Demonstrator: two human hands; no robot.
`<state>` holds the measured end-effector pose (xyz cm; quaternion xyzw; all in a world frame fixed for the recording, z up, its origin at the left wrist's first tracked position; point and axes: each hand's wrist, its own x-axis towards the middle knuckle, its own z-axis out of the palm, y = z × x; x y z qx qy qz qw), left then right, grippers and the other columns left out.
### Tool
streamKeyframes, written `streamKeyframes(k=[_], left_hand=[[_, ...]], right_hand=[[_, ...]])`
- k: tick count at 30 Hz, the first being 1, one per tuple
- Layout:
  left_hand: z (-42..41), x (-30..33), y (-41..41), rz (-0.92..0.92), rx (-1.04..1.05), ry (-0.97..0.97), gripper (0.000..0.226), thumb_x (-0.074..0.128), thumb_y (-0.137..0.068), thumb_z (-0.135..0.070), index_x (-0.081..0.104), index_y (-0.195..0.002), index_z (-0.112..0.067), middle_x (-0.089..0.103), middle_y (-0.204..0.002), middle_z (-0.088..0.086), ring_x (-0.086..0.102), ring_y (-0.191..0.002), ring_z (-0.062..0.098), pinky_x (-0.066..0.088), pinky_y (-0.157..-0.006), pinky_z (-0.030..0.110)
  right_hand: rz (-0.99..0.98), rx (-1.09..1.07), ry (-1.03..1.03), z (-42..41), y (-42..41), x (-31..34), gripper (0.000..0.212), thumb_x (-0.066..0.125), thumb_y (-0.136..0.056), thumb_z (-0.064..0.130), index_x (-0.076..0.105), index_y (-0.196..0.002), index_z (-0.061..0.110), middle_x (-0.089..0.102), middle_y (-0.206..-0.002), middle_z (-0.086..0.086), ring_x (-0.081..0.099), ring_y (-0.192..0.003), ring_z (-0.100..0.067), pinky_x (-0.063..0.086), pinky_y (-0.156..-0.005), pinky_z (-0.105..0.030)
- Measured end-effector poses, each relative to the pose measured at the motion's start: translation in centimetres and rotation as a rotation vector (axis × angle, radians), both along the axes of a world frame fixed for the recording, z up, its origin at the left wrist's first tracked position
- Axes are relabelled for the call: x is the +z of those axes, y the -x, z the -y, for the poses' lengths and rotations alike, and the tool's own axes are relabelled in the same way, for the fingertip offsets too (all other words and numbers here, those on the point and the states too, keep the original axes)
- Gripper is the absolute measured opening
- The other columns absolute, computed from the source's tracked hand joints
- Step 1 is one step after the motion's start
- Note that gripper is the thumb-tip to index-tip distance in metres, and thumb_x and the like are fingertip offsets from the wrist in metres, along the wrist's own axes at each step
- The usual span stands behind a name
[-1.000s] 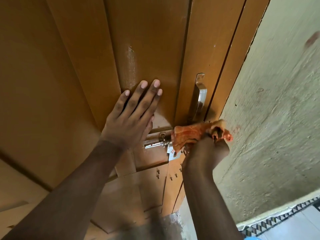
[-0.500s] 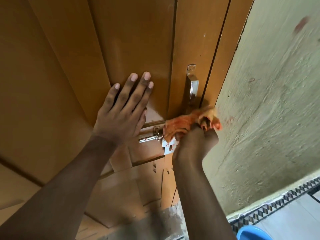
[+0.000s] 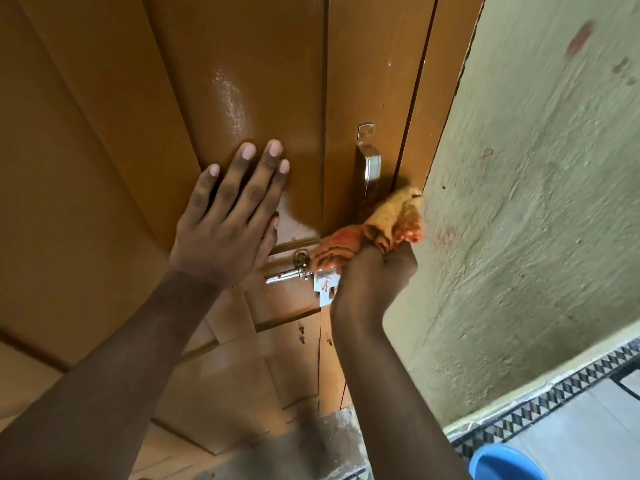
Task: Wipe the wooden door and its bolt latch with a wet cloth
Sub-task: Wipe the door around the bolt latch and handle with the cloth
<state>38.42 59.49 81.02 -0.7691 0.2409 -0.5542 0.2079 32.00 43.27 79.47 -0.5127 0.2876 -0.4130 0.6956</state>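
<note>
The brown wooden door (image 3: 242,64) fills the left and middle of the head view, with a glossy wet streak on its panel. My left hand (image 3: 232,216) lies flat on the door with its fingers spread, holding nothing. My right hand (image 3: 374,278) grips a bunched orange and yellow cloth (image 3: 367,233) and presses it against the door's edge, over the right part of the silver bolt latch (image 3: 298,273). The bolt's rod and plate stick out to the left of the cloth. A silver pull handle (image 3: 369,164) stands just above the cloth.
A rough pale green wall (image 3: 536,202) runs along the right of the door frame. A patterned black and white tile border (image 3: 540,407) edges the floor at lower right. Part of a blue tub (image 3: 502,462) shows at the bottom right.
The cloth in my right hand has shifted up and to the right along the latch toward the door's edge. My left hand stays flat on the door. The camera has tilted slightly.
</note>
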Motion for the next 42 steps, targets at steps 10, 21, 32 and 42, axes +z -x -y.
streamKeyframes(k=[10,21,32,42], left_hand=[[-0.2,0.1,-0.1,0.001,0.014,0.001,0.070,0.037,-0.106,-0.043,0.020,-0.165,-0.010,0.024,-0.170,0.010,0.024,-0.155,0.030,0.025,-0.121,0.046],[-0.1,-0.2,0.0,0.030,0.002,-0.007,0.069,0.038,-0.105,-0.043,0.024,-0.165,-0.011,0.030,-0.168,0.008,0.032,-0.153,0.029,0.026,-0.121,0.045],[-2.5,-1.0,1.2,-0.162,-0.065,-0.091,0.074,0.035,-0.105,-0.051,0.021,-0.165,-0.010,0.019,-0.172,0.010,0.020,-0.159,0.028,0.011,-0.126,0.048],[-5.7,-7.9,4.0,-0.353,-0.034,-0.049,0.067,0.052,-0.105,-0.042,0.032,-0.162,-0.012,0.026,-0.170,0.010,0.022,-0.157,0.029,0.014,-0.126,0.050]], right_hand=[[0.059,0.063,0.586,0.0,1.0,-1.7,0.051,0.046,-0.090,0.004,0.058,-0.140,0.004,0.072,-0.123,-0.009,0.070,-0.110,-0.014,0.057,-0.089,-0.026],[0.065,0.067,0.820,0.4,2.5,-4.1,0.050,0.048,-0.096,0.008,0.049,-0.146,0.014,0.057,-0.145,-0.016,0.065,-0.122,-0.036,0.060,-0.091,-0.049],[0.058,0.211,0.849,-0.6,4.8,-6.9,0.052,0.047,-0.094,-0.001,0.053,-0.146,0.008,0.055,-0.150,-0.009,0.053,-0.138,-0.029,0.055,-0.101,-0.049],[0.017,0.171,0.902,-1.4,3.7,-7.5,0.053,0.052,-0.094,-0.008,0.052,-0.145,0.005,0.050,-0.154,-0.010,0.046,-0.144,-0.031,0.050,-0.108,-0.026]])
